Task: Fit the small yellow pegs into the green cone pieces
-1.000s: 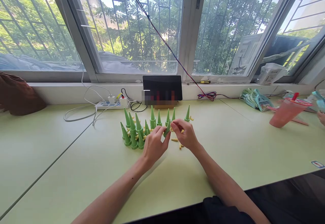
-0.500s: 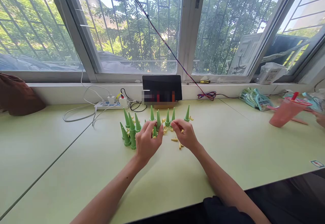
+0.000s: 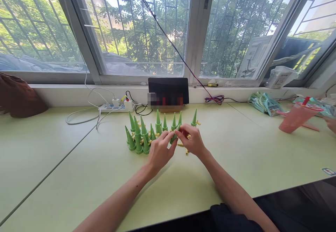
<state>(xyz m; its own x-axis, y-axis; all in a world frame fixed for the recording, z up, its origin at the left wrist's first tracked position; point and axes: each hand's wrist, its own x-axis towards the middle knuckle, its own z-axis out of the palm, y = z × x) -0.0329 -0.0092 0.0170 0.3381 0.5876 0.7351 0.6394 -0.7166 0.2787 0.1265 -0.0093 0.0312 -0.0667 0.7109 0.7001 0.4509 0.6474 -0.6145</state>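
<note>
A green pointed plastic cone is tilted between my hands above the table. My left hand grips it low down with thumb and fingers. From the other side my right hand meets the cone, its thumb and forefinger pinched at the upper part; what sits in that pinch is hidden. Left of my left hand, several green cones stand upright close together. More cones stand behind my hands, and a single cone stands to the right. Small yellow pieces lie scattered among and in front of them.
A dark-screened tablet leans by the window wall. To its left are a power strip and white cables. A pink cup, green packets and another person's hand are at the right. A brown bag stands far left.
My left hand has moved right, toward my right hand, and a green cone now shows tilted between them. Standing cones that my left hand covered have come into sight. My right hand has barely moved.
</note>
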